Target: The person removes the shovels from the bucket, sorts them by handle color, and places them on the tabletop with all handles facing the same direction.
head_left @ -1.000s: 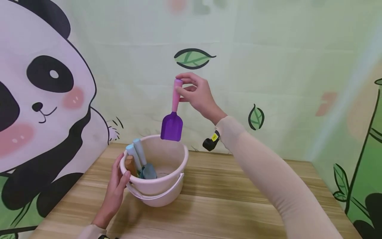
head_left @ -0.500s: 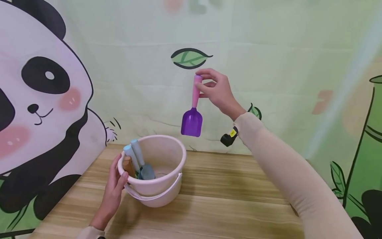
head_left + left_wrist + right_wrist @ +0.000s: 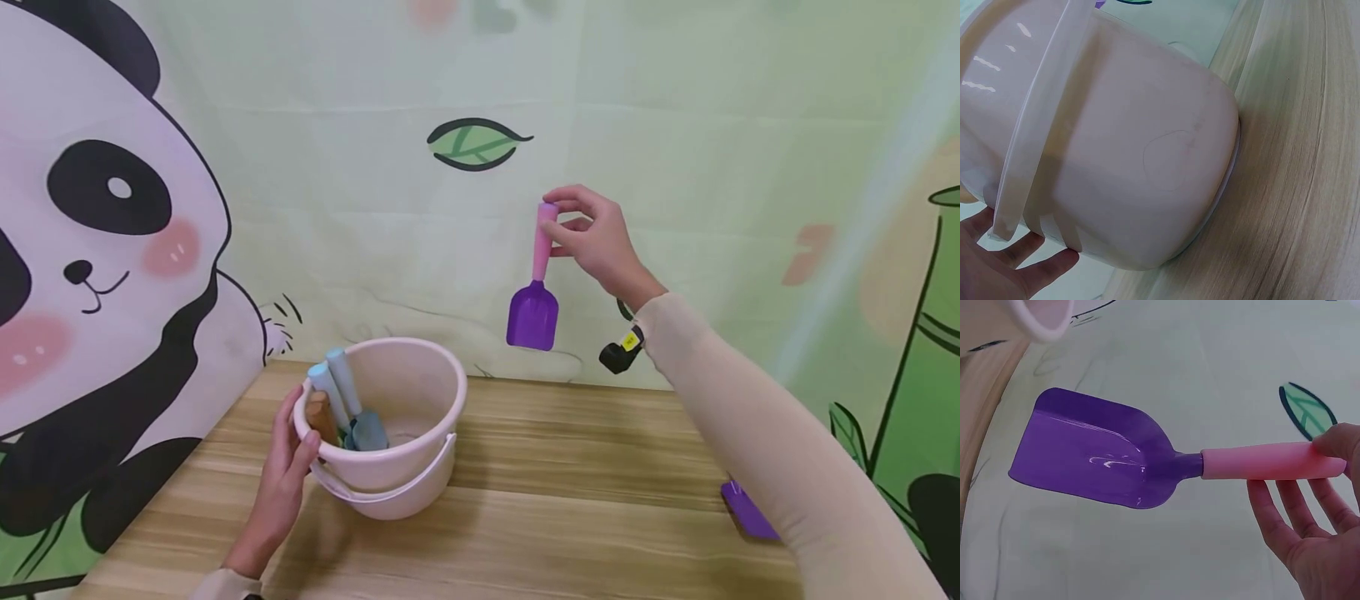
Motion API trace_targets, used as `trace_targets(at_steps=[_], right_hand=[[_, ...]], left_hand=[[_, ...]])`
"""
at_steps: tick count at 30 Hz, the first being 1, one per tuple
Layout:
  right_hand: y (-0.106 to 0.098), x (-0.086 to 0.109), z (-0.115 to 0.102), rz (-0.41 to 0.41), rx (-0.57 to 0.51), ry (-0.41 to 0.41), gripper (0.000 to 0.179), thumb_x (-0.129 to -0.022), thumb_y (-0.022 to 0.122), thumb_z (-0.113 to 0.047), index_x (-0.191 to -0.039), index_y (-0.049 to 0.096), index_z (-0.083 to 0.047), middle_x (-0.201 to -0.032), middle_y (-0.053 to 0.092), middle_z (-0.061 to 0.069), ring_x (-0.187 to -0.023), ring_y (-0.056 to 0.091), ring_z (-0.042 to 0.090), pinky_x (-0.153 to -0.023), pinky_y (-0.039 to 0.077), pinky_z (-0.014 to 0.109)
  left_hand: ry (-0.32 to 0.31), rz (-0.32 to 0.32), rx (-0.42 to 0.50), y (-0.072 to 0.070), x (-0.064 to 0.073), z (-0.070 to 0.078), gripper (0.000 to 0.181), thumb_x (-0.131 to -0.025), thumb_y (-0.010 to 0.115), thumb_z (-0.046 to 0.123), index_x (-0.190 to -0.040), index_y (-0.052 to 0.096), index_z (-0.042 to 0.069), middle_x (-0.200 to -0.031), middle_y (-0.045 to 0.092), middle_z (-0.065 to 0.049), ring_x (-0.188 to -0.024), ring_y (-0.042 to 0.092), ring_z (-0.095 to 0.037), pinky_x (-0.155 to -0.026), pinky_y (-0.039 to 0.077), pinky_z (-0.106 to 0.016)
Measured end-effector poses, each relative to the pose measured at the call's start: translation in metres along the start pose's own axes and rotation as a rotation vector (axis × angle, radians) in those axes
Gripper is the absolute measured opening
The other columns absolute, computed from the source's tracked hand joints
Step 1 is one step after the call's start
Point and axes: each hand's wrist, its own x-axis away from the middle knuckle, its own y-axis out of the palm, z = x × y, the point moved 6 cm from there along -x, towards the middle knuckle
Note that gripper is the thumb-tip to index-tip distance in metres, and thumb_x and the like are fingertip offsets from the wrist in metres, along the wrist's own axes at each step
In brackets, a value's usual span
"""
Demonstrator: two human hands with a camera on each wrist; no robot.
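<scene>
My right hand pinches the pink handle of a toy shovel near its top. The shovel's purple blade hangs downward above the table's back edge, to the right of the bucket. In the right wrist view, the thumb lies over the handle, with fingertips beneath it. My left hand holds the left side of a pale pink bucket at its rim; in the left wrist view, fingertips touch the bucket's outer wall. Inside the bucket lean blue-handled tools and a brown-handled piece; their lower parts are partly hidden.
Another purple blade lies on the wooden table at the right, partly covered by my right sleeve. The bucket's handle hangs down its front. Behind the table is a printed wall cloth with a panda and leaves.
My right hand has carried the shovel rightward from above the bucket to beside it. The purple blade on the table has come into view. My left hand stays at the bucket.
</scene>
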Motion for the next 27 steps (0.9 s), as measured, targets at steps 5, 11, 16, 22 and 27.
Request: trace_targets(at_steps=[5,11,16,22,27], right_hand=[[-0.016,0.008,0.013,0.017,0.038,0.026,0.039,-0.098,0.070,-0.019,-0.135,0.061,-0.007,-0.123,0.062,0.010,-0.097,0.070,0.030,-0.080,0.060,0.044],[-0.032,0.014,0.027,0.014,0.055,0.043,0.038,-0.098,0.069,-0.018,-0.134,0.061,-0.006,-0.123,0.061,0.011,-0.097,0.069,0.030,-0.079,0.060,0.045],[-0.045,0.022,0.038,0.011,0.087,0.059,0.040,-0.098,0.069,-0.019,-0.134,0.060,-0.005,-0.124,0.060,0.012,-0.096,0.070,0.031,-0.077,0.061,0.040],[-0.058,0.033,0.052,0.016,0.094,0.092,0.039,-0.098,0.070,-0.017,-0.134,0.060,-0.004,-0.125,0.060,0.014,-0.095,0.070,0.029,-0.073,0.061,0.033],[-0.069,0.043,0.065,0.016,0.108,0.135,0.041,-0.099,0.070,-0.018,-0.136,0.060,-0.004,-0.128,0.058,0.015,-0.096,0.069,0.025,-0.076,0.061,0.036]], left_hand=[[-0.009,0.002,-0.024,0.000,0.000,0.000,0.061,-0.110,0.041,0.016,-0.165,0.017,0.026,-0.167,0.019,-0.004,-0.149,0.024,-0.025,-0.105,0.031,-0.010],[-0.018,0.005,-0.016,0.001,0.000,0.000,0.061,-0.110,0.041,0.017,-0.165,0.018,0.027,-0.166,0.021,-0.004,-0.147,0.027,-0.022,-0.103,0.033,-0.010],[-0.036,-0.007,-0.032,0.001,0.001,0.001,0.061,-0.110,0.041,0.019,-0.165,0.016,0.030,-0.167,0.021,-0.004,-0.148,0.026,-0.030,-0.100,0.036,-0.013],[-0.040,-0.013,-0.040,0.001,0.001,0.001,0.061,-0.110,0.041,0.019,-0.165,0.015,0.031,-0.168,0.020,-0.003,-0.150,0.024,-0.034,-0.100,0.036,-0.015],[-0.037,-0.012,-0.053,0.001,0.001,0.001,0.061,-0.110,0.041,0.019,-0.165,0.015,0.031,-0.168,0.020,-0.003,-0.149,0.025,-0.033,-0.099,0.037,-0.015]])
